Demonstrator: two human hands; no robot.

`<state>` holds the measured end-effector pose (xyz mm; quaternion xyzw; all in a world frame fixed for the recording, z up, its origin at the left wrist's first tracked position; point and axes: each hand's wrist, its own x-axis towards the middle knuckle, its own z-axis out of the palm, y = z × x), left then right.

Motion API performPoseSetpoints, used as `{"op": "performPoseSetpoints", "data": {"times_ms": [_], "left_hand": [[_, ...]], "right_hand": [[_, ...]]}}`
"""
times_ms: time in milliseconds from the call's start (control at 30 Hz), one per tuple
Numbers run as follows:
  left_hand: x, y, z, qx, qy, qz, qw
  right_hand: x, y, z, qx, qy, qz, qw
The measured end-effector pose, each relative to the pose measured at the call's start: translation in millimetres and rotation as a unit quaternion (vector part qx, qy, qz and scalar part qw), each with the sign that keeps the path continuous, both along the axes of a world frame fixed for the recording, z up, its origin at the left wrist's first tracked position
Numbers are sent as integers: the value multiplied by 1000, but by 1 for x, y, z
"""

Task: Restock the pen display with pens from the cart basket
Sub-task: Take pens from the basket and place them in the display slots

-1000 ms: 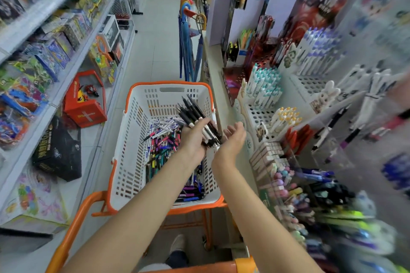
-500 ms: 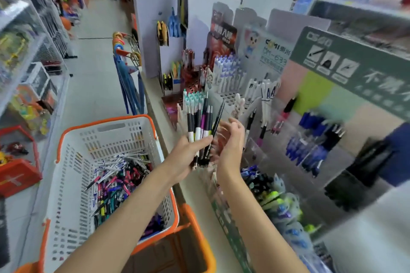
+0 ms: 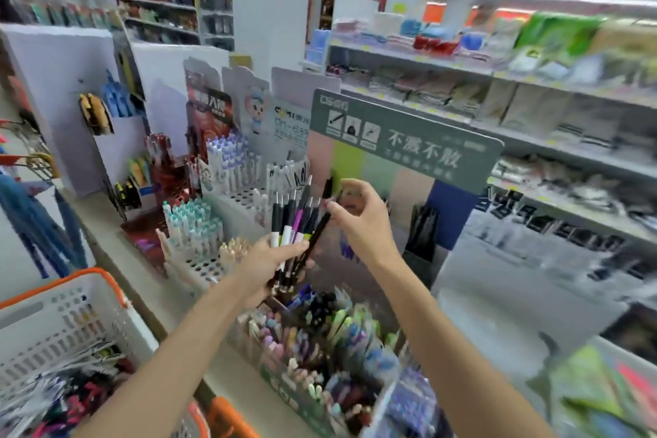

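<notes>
Many pens lie in the cart basket, the left hand grips an upright bunch, and the right hand pinches one black pen to draw it out, probably for its matching place in the pen display.

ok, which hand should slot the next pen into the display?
Right. The right hand pinches the top of one black pen fanned out of the bundle, and it sits directly in front of the display. The left hand grips the bundle, so it is occupied.
</notes>
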<state>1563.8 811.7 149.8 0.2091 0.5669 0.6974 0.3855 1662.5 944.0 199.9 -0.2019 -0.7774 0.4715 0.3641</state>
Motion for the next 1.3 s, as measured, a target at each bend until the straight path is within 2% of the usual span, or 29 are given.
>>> {"op": "performPoseSetpoints", "data": {"times_ms": [100, 200, 400, 600, 800, 967, 1133, 1200, 1300], "left_hand": [[9, 25, -6, 14, -17, -6, 1000], [18, 46, -10, 36, -52, -28, 998], [31, 66, -14, 32, -44, -82, 995], [39, 74, -10, 52, -53, -82, 994], [44, 75, -6, 45, -55, -87, 994], [44, 72, -6, 43, -52, -86, 994], [41, 67, -5, 45, -68, -81, 993], [40, 65, -3, 50, -73, -81, 993], [42, 64, 1, 54, -80, -72, 993]], "right_hand": [[33, 19, 19, 9, 86, -83, 993], [73, 42, 37, 98, 153, -178, 967], [124, 77, 22, 191, 118, -264, 938], [122, 88, -11, 216, 29, -258, 941], [110, 94, -29, 172, -78, -223, 956], [107, 94, -34, 237, -75, -225, 942], [109, 82, -17, 260, 39, -247, 933], [101, 73, -9, 233, 56, -211, 948], [78, 59, -5, 153, 0, -128, 980]]}}
